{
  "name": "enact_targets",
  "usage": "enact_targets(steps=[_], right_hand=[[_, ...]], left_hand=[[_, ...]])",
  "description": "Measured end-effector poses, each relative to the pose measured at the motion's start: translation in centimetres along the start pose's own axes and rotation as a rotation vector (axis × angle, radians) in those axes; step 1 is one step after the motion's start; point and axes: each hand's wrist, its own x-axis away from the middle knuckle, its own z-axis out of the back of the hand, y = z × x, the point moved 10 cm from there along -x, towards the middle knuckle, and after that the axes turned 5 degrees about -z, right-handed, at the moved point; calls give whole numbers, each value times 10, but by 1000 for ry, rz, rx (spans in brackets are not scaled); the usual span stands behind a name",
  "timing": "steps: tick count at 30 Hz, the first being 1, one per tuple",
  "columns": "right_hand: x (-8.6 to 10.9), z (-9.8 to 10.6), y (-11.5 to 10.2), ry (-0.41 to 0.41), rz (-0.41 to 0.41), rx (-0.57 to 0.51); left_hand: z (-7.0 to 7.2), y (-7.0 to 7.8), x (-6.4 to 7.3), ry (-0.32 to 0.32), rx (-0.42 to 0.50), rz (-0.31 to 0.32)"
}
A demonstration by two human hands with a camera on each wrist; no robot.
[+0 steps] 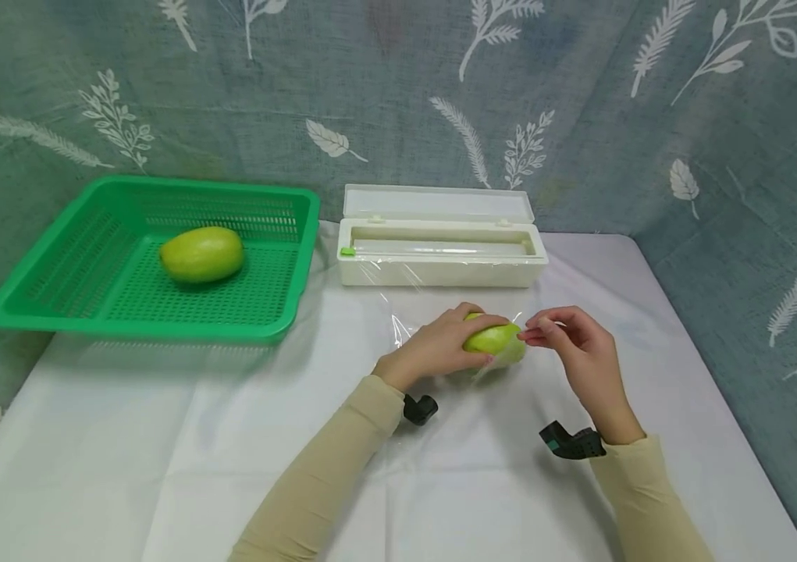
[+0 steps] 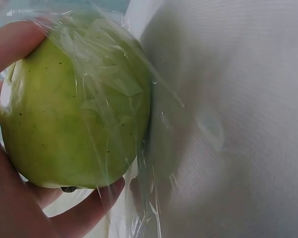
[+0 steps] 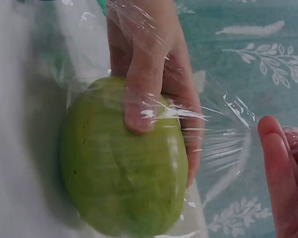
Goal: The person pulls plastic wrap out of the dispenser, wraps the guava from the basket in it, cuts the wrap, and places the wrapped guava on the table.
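Observation:
My left hand grips a green mango low over the white cloth, fingers and thumb spread round its sides. Clear cling film lies creased across the fruit in the left wrist view. To the right, my right hand pinches the edge of the film between thumb and fingertips. Between that hand and the mango the film is drawn out in taut folds, as the right wrist view shows. Part of the film also passes over the left hand's thumb.
Behind the hands stands a white cling film box, lid up, with a roll inside and a green slider at its left end. A green basket at the left holds another mango. Patterned grey-green fabric rises behind the table.

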Motion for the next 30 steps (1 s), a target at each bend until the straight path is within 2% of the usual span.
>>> enact_targets(steps=[6,9,11,12,15,18,19,21,25,30], right_hand=[[-25,-12,17,18,-51,-29],[-35,-18,25,22,-68,-48],[-41,-21,30,37,-82,-63],[-46,-21,43,34,-81,-106],[-54,-24,53,44,-75,-154],[-57,-25,61,38,-69,-158],[-56,-26,52,48,-75,-114],[-56,-27,58,49,-84,-66],[-56,-29,63,71,-94,133],[-59,-37,57,81,19,339]], left_hand=[[2,-2,1,-5,-23,18],[4,-3,1,12,-19,19],[6,-6,0,32,26,31],[7,-8,0,41,53,41],[9,-15,0,66,140,83],[5,-18,-2,58,175,112],[4,-18,-3,54,180,114],[3,-17,-5,48,183,113],[4,-15,-7,57,186,86],[9,-16,-9,92,214,40]])
